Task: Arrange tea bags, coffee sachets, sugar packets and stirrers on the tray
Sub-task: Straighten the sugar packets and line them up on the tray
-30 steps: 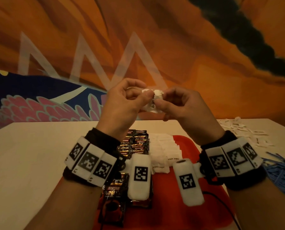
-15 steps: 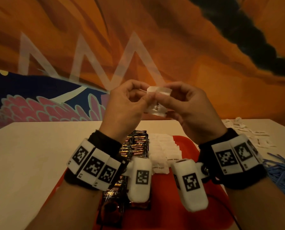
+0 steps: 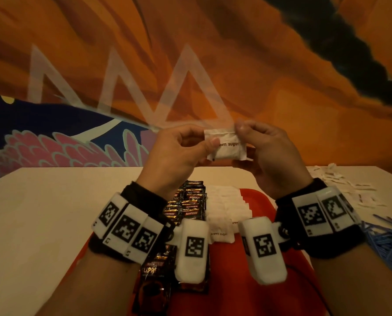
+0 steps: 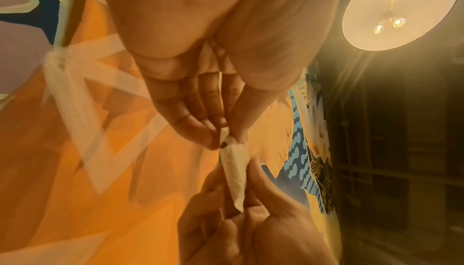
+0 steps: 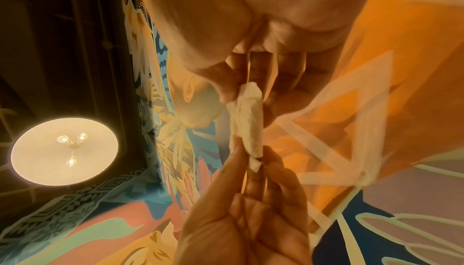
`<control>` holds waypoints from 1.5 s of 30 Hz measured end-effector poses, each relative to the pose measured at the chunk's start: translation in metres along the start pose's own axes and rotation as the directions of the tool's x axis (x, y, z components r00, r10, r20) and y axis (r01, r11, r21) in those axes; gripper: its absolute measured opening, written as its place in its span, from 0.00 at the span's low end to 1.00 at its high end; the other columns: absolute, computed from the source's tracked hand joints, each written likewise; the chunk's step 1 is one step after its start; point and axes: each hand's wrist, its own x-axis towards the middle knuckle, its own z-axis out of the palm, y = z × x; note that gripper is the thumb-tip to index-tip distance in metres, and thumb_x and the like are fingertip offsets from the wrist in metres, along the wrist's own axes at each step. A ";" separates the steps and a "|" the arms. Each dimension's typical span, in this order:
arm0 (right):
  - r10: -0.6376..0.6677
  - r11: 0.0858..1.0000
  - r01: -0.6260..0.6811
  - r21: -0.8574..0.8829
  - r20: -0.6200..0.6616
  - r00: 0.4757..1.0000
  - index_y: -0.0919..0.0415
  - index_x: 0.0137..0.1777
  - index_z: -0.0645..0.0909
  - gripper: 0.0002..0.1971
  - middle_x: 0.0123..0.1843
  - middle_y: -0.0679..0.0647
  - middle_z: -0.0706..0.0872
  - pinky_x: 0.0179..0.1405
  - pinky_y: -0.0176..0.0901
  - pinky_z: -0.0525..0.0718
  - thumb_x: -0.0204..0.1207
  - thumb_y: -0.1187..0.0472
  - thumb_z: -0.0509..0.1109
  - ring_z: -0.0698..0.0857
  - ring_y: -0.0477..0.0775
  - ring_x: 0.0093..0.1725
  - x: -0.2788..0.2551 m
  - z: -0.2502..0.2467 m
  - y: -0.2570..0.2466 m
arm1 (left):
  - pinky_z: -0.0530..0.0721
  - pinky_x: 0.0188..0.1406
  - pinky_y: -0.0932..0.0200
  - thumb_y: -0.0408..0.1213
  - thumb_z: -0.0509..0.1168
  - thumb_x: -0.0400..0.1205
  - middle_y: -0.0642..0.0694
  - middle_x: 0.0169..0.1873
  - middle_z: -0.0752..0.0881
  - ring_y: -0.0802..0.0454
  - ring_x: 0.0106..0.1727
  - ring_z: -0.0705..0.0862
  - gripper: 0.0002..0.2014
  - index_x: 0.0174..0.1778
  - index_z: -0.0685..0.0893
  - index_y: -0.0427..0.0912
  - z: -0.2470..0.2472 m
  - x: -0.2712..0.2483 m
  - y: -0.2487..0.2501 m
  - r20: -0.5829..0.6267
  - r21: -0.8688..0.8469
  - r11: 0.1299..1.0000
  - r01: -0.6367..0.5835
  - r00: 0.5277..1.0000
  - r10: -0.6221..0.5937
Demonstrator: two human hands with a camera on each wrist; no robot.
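Between both hands, white sugar packet (image 3: 225,145) printed "brown sugar"

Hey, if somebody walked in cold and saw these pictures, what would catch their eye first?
Probably the white sugar packet, held up between the left hand and right hand, each pinching one end, against the orange wall painting. Below them, the red tray holds a column of dark coffee sachets beside a column of white packets.
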 end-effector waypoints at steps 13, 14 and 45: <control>0.127 0.933 -0.054 -0.355 0.183 0.975 0.69 0.44 0.87 0.14 0.37 0.61 0.90 0.31 0.38 0.83 0.63 0.59 0.78 0.87 0.52 0.35 0.001 -0.030 0.015 | 0.83 0.29 0.62 0.40 0.70 0.82 0.50 0.30 0.88 0.56 0.31 0.85 0.06 0.41 0.87 0.44 -0.012 0.001 0.006 -0.152 0.163 0.985 -0.046 0.986 0.071; 0.181 0.908 -0.096 -0.407 0.175 0.968 0.69 0.44 0.87 0.14 0.37 0.61 0.89 0.31 0.38 0.82 0.64 0.59 0.78 0.86 0.51 0.34 0.002 -0.036 0.022 | 0.83 0.30 0.61 0.40 0.70 0.82 0.50 0.30 0.87 0.56 0.32 0.84 0.06 0.41 0.86 0.44 -0.014 0.001 0.009 -0.157 0.142 0.989 -0.044 0.985 0.067; 0.453 -0.030 -0.029 -0.999 -0.040 0.890 0.52 0.42 0.75 0.19 0.44 0.51 0.83 0.33 0.41 0.74 0.66 0.46 0.83 0.80 0.52 0.44 -0.003 -0.048 0.078 | 0.82 0.31 0.62 0.42 0.67 0.85 0.51 0.33 0.84 0.57 0.32 0.83 0.08 0.42 0.84 0.45 -0.028 0.000 0.020 -0.121 0.053 0.998 -0.046 0.991 0.053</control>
